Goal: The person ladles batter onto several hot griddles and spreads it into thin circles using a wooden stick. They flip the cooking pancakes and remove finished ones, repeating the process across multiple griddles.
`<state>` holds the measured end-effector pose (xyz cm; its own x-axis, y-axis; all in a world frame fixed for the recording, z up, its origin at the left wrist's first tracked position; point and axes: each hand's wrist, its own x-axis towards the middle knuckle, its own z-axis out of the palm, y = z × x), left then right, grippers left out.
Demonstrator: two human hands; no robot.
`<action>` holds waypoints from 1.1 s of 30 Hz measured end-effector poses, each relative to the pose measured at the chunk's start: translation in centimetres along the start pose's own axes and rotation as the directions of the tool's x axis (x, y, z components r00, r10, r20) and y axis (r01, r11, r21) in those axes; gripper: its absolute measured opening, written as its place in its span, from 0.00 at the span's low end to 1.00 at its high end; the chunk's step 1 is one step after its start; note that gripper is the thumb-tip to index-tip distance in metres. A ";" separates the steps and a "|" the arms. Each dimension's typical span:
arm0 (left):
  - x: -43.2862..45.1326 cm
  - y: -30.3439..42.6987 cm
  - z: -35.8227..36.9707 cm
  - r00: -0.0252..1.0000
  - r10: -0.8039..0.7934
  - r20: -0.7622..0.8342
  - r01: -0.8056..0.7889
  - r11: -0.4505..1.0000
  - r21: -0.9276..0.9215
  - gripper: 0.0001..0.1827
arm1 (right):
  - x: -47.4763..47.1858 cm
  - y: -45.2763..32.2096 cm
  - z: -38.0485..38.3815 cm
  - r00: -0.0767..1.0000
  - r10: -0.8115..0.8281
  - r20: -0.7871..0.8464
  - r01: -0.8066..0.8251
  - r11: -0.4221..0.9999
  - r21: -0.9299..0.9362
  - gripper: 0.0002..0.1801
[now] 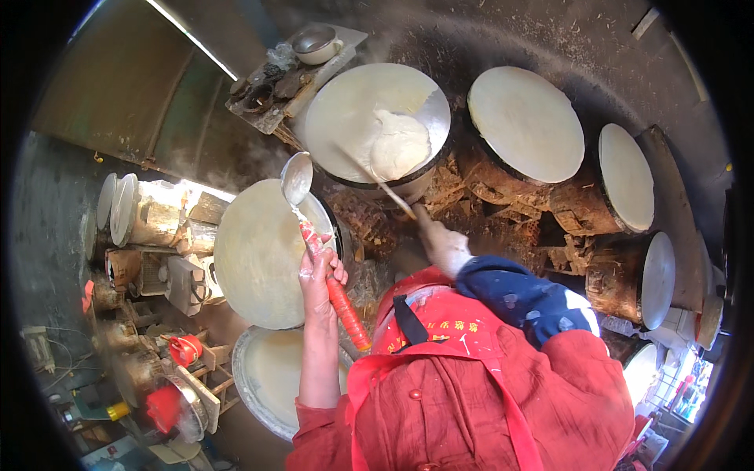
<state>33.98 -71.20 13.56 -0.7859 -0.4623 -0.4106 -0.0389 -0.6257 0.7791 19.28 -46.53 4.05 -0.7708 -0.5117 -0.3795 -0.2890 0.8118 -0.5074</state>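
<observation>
My left hand (321, 274) grips the red-wrapped handle of a metal ladle (297, 178), whose bowl is above the rim of a round griddle (259, 265) covered in pale batter. White batter clings to the ladle's neck and my fingers. In my right hand (445, 244) is the end of a wooden stick (392, 193), blurred towards its far end. That end reaches over another round griddle (341, 100), where a thick mound of batter (400, 147) lies on a thin pale layer. A bare shiny patch shows at this griddle's right edge.
More round griddles with pale tops (527, 123) stand on drum-like stoves to the right. Below the left griddle is a wide basin of pale batter (265, 365). A metal bowl (315, 44) rests on a board behind. Wooden frames and a red container (185, 350) are at left.
</observation>
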 end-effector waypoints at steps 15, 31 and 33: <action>5.5 -0.6 7.8 0.926 -0.377 0.000 0.376 0.923 -0.085 0.14 | 0.8 12.3 -5.7 0.969 -0.235 -0.068 0.238 0.971 0.026 0.39; 8.8 -2.5 15.2 0.889 -0.450 -0.082 0.456 0.887 0.072 0.23 | 15.0 9.2 -15.6 0.953 0.143 -0.266 -0.107 0.984 0.142 0.36; 9.2 -2.8 15.7 0.883 -0.464 -0.075 0.468 0.882 0.048 0.24 | 14.2 9.9 -13.1 0.946 0.261 -0.191 -0.224 0.955 0.194 0.36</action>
<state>17.18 -63.80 15.02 -0.6295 -0.1643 -0.7594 -0.4321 -0.7382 0.5179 -2.01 -42.09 3.78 -0.9131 -0.2191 -0.3440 0.0067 0.8353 -0.5498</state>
